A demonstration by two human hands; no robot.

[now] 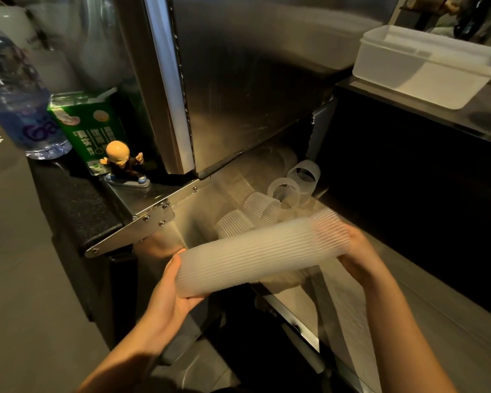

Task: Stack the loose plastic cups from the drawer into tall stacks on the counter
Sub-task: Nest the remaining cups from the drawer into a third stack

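Observation:
A long stack of ribbed translucent plastic cups (247, 256) lies almost level in the air above the open steel drawer (207, 219). My left hand (173, 290) grips its lower left end from beneath. At the upper right end my right hand (357, 251) holds the last ribbed cup (328, 232), which looks blurred. Several loose ribbed cups (262, 208) lie on their sides in the drawer behind the stack, two of them (304, 177) with their open mouths toward me.
A tall steel cabinet (238, 80) rises behind the drawer. Left of it stand a water bottle (14, 97), a green carton (91, 129) and a small figurine (124, 163). A white plastic tub (425, 66) sits on the counter (448, 109) at upper right.

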